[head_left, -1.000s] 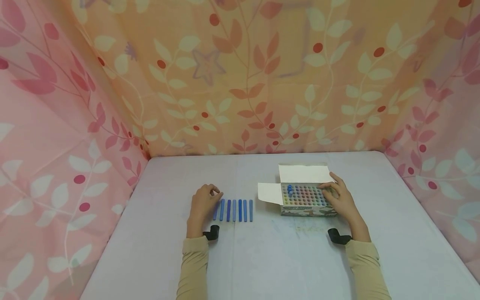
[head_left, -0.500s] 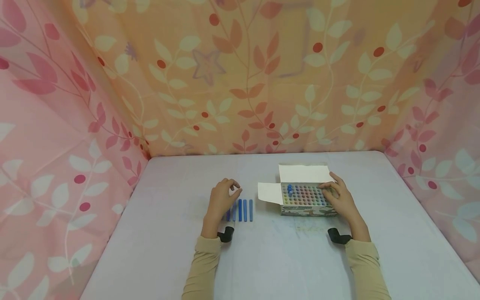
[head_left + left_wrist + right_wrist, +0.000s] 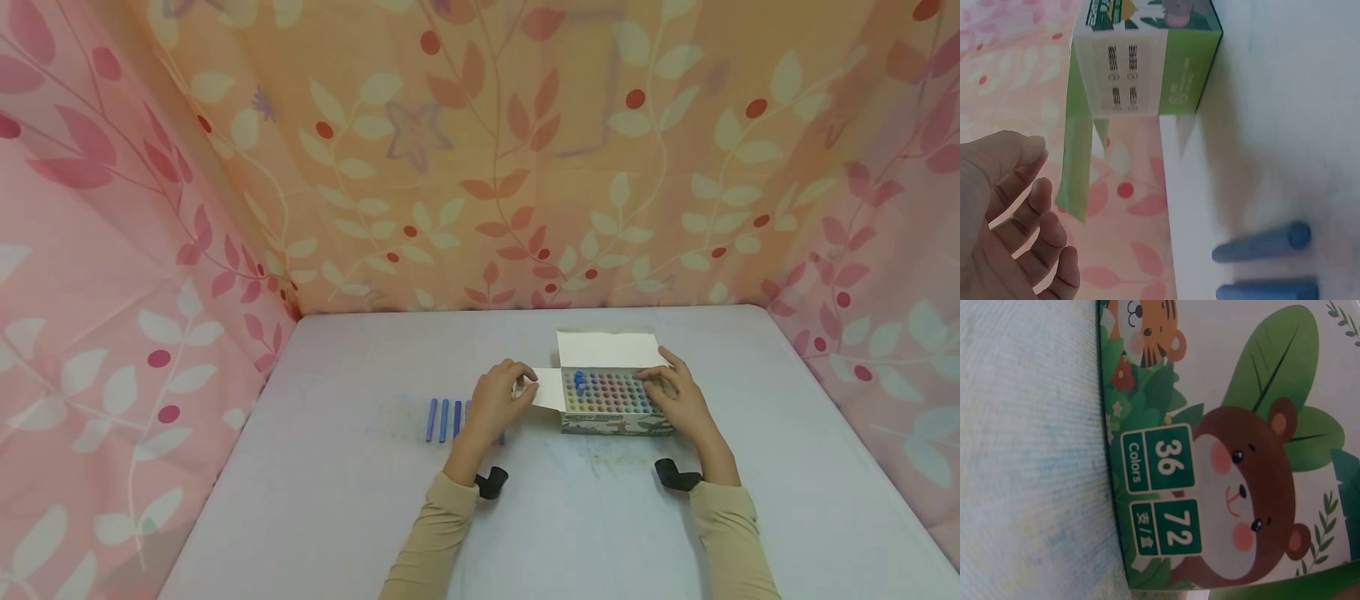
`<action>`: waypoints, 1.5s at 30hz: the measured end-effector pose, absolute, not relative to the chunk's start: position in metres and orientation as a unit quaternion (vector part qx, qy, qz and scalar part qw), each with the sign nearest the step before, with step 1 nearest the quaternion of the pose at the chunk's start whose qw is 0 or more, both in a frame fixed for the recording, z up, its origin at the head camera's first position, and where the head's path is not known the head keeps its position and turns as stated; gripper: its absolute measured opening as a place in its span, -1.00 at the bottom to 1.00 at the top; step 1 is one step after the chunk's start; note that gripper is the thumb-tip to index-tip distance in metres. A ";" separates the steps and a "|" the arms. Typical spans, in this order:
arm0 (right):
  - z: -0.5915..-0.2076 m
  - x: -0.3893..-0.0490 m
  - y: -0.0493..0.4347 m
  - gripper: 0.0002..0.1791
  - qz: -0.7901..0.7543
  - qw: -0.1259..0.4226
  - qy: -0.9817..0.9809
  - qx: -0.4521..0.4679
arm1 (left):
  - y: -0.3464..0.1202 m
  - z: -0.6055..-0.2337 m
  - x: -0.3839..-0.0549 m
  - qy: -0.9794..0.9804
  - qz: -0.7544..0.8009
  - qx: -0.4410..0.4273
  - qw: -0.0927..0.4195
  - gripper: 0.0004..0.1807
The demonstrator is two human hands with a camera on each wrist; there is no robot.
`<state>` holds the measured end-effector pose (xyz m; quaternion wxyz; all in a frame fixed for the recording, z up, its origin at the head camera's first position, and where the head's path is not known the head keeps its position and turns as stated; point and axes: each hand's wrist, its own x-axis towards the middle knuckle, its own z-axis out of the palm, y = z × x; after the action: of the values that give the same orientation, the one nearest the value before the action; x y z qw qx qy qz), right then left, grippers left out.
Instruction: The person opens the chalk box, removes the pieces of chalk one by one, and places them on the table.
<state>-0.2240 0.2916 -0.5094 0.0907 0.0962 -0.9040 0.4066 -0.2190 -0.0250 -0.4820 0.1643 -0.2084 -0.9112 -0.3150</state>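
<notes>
- The left hand (image 3: 495,402) has its fingers loosely bent and parted, with nothing visible between them; from above, they overlap the box's side flap (image 3: 550,393), yet the left wrist view shows a gap.
- The right hand (image 3: 678,398) lies at the box's three o'clock end, fingers bent over the edge (its own wrist camera misses them, so whether they grip or merely rest cannot be told).
- From the left fingertips, the box (image 3: 617,424) sits just beside at three o'clock, its long axis running nine to three; the right hand is nearer its filled body.
- Inside, coloured round ends (image 3: 615,396) stand in rows, and a few blue pieces (image 3: 580,379) rise above them near the ten o'clock corner.
- Blue sticks (image 3: 445,421) lie apart at eight o'clock from those fingertips, long axes roughly twelve to six, some hidden by the left hand, the nearer one.
- The back flap (image 3: 607,349) leans toward twelve.
</notes>
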 end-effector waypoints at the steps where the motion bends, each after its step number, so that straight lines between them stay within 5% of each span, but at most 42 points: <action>1: -0.509 -0.224 0.292 -0.82 0.407 0.090 -0.904 0.095 | -0.022 -0.482 -0.220 -0.911 -0.312 -0.213 0.166 -0.92; 15: -0.511 -0.224 0.292 -0.82 0.413 0.093 -0.901 0.098 | 0.018 -0.478 -0.221 -0.931 -0.220 -0.253 0.147 -0.86; 36: -0.510 -0.225 0.291 -0.76 0.406 0.081 -0.905 0.099 | 0.041 -0.485 -0.221 -0.936 -0.230 -0.203 0.171 -0.85; 45: -0.502 -0.225 0.288 -0.82 0.290 0.146 -0.939 0.113 | 0.042 -0.485 -0.220 -0.935 -0.235 -0.207 0.167 -0.84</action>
<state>-0.2246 0.2881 -0.5021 0.1459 0.1129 -0.9389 0.2904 -0.2202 0.0423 -0.4855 0.1671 -0.2068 -0.9350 -0.2347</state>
